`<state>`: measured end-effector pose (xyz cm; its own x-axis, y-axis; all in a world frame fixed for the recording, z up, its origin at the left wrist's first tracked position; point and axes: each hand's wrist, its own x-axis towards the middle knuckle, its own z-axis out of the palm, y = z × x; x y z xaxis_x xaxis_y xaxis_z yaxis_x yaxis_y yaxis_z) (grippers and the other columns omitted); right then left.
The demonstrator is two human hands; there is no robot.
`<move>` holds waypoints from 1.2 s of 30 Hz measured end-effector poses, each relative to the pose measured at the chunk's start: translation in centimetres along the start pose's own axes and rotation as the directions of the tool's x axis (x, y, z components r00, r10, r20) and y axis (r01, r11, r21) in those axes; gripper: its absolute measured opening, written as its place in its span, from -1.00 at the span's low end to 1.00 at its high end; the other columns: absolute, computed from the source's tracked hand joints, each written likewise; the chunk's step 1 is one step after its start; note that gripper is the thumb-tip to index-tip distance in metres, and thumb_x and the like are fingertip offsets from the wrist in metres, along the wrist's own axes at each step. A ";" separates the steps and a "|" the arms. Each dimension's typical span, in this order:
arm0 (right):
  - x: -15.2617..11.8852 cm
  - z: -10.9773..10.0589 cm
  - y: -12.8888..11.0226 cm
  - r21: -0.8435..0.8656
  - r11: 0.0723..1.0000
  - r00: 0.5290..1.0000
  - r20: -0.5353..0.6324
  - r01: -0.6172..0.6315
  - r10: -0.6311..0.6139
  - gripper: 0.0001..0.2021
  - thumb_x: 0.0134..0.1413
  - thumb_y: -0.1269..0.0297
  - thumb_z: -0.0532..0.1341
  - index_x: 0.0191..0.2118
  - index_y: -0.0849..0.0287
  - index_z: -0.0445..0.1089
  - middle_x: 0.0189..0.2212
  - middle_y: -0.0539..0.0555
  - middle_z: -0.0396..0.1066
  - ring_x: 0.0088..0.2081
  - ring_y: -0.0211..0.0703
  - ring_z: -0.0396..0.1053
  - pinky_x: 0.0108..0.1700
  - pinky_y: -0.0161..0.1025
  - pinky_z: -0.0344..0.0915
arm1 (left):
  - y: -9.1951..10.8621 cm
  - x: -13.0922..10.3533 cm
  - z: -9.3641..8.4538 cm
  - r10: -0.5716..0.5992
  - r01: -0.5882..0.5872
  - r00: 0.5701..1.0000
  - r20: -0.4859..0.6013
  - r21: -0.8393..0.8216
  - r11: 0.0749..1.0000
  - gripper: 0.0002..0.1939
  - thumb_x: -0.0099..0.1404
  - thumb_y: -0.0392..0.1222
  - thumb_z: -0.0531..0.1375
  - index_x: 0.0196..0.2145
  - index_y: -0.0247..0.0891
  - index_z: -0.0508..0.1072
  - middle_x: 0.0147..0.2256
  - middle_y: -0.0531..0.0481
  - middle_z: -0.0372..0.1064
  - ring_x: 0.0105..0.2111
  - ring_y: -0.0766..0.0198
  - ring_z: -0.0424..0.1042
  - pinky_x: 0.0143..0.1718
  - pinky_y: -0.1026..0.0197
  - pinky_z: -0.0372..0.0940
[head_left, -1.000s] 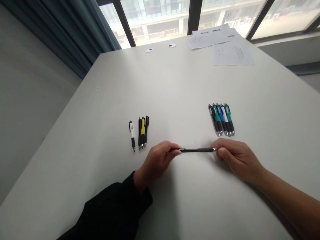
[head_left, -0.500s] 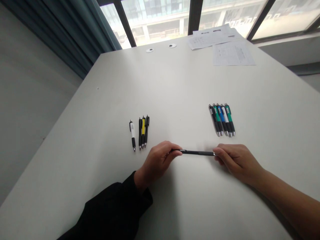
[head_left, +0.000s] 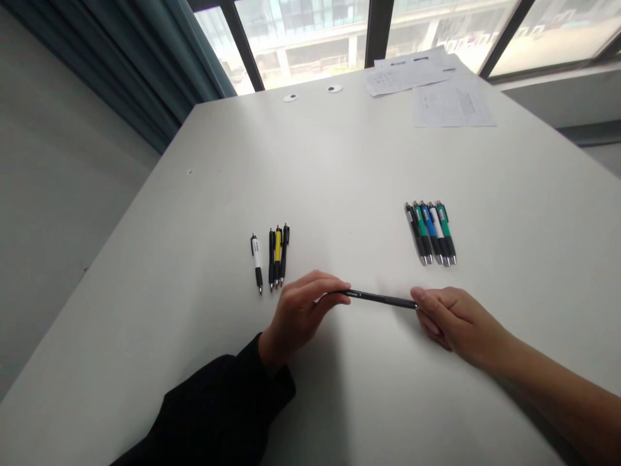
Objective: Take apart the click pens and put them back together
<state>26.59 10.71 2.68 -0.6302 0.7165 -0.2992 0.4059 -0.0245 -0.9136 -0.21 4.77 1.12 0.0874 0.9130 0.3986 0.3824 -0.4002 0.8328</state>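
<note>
A slim, straight black pen (head_left: 381,298) is noted over a smooth white tabletop (head_left: 315,175), nearer the wearer than the five-pen row (head_left: 429,223) and left of it. One end is pinched by the left hand (head_left: 301,307); the metallic tip is gripped closely by the right hand (head_left: 456,320). Since the earlier frame, that tip has been drawn farther from the row.

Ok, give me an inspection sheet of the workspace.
Surface: white tabletop, two oval grommets near the far edge.
Pens: held black pen between the hands; at left, white pen apart from yellow pen flanked by two black pens; at right, row of five pens.
Clutter: printed papers near the window.
Hands: left hand pinches one end of the held black pen, right hand grips the other.
Cables: nothing seen.
Surroundings: blue-grey curtain, window.
</note>
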 end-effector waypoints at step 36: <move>1.1 4.9 1.3 0.810 0.564 0.971 0.233 -0.164 -0.052 -0.76 0.10 0.27 0.44 -0.14 0.21 0.52 -0.33 0.03 0.54 -0.33 -0.32 0.46 -0.24 -0.35 0.38 | -0.3 4.2 4.6 -0.391 0.452 0.869 0.302 -0.807 0.381 -0.65 0.27 -0.17 0.36 -0.03 -0.22 0.42 -0.20 -0.02 0.44 -0.33 0.28 0.53 -0.17 0.12 0.44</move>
<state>23.13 8.05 -0.22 -0.7870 0.5350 -0.3071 -0.2040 -0.6956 -0.6889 4.24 9.07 0.76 0.2041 0.9743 -0.0951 -0.5571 0.1955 0.8071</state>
